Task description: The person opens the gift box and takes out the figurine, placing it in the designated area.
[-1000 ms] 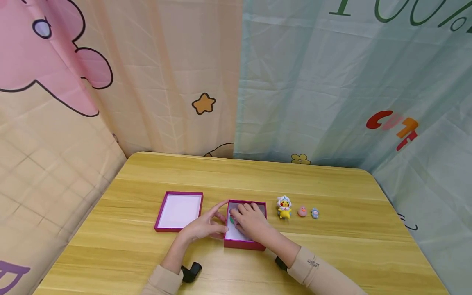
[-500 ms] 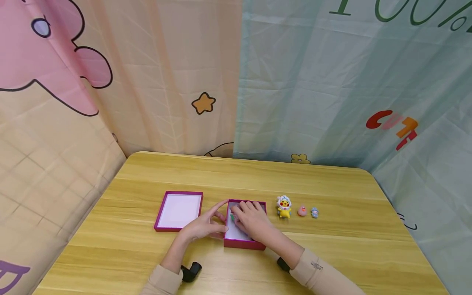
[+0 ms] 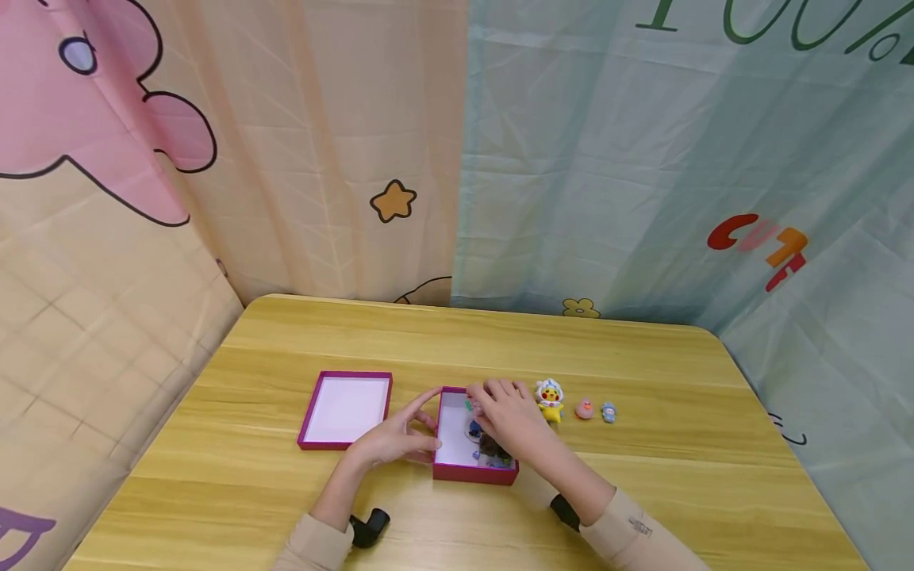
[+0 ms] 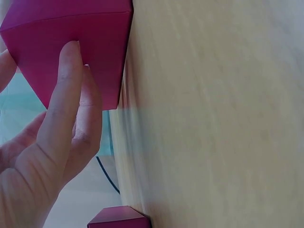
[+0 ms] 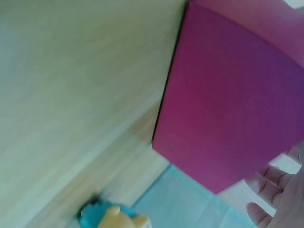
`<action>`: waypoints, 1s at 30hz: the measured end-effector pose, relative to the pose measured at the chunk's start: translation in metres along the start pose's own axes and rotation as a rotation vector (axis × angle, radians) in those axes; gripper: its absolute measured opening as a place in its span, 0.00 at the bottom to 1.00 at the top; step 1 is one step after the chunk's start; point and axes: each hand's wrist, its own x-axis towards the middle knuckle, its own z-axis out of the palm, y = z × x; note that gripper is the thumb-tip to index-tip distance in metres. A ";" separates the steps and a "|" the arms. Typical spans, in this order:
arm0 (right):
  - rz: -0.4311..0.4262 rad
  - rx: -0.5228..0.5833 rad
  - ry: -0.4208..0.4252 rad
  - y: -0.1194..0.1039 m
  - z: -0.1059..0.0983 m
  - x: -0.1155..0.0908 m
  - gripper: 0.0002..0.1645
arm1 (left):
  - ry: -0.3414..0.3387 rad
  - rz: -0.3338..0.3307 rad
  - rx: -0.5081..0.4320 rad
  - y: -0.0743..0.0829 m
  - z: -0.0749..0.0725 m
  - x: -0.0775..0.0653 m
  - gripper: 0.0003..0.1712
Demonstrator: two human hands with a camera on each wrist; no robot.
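In the head view my left hand point(image 3: 394, 436) touches the left wall of a magenta box point(image 3: 474, 474). The left wrist view shows its nearly straight fingers point(image 4: 71, 71) against that wall. My right hand point(image 3: 508, 416) reaches over the box's right side with bent fingers. A small pink-and-green toy point(image 3: 473, 406) is at its fingertips, mostly covered by the hand. On the box's white floor, small dark pieces point(image 3: 491, 446) lie at the lower right, partly under the right hand. In the right wrist view the fingers point(image 5: 275, 183) show past the box's outer wall, their grip hidden.
A matching shallow lid point(image 3: 353, 408) lies white side up left of the box. To the right stand a yellow figurine point(image 3: 551, 400) with a white hood, a small pink duck point(image 3: 585, 409) and a small blue figure point(image 3: 608, 412). The yellow figurine is close to the right hand.
My right hand has moved right within the box, and the pink-and-green toy has shifted with it. Dark pieces formerly under the hand now show. The left hand has stayed at the wall.
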 end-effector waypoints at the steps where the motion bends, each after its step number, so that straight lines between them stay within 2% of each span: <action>1: 0.009 0.001 -0.001 0.002 -0.002 -0.001 0.21 | 0.000 0.000 0.001 0.000 0.000 0.000 0.47; 6: 0.064 0.001 -0.010 0.013 -0.012 -0.009 0.23 | 0.005 0.002 0.008 0.000 0.000 0.000 0.47; 18: 0.212 0.001 0.038 0.047 -0.028 -0.032 0.23 | -0.005 0.015 0.015 -0.001 -0.001 0.001 0.47; 30: 0.294 0.005 0.049 0.073 -0.032 -0.060 0.23 | -0.003 0.007 0.007 -0.003 -0.003 0.001 0.48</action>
